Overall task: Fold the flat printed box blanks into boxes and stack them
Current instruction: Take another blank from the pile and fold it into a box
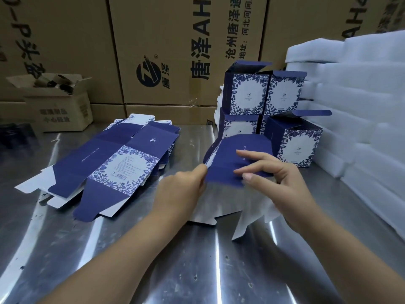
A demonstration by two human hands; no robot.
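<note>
- Steel table (197, 270) fills the near foreground, its surface shiny and scuffed; both bare forearms reach out over it from the bottom edge.
- Left hand (184, 189) has its fingers curled and pinches the left edge of the box blank (228, 170) between thumb and fingertips.
- Right hand (285, 185) lies against the same blank with its fingers stretched nearly straight and spread over the dark blue panel, thumb near that panel's lower edge; nothing is curled round the card.
- That blank sits at the middle of the table, part-folded: the blue printed part stands tilted up, while the white inner side with its tabs lies flat towards the camera under the right wrist.
- Left of the hands, a pile of flat blanks (105, 165) lies fanned on the table, blue and floral print upward.
- Behind the held blank, folded boxes (247, 95) stand two on two with top flaps open; one more box (295, 148) stands on the table just beside them to the right.
- White foam sheets (361, 106) are stacked along the right side.
- Brown cartons (164, 51) form the back wall, and a small open carton (59, 106) sits at far left.
</note>
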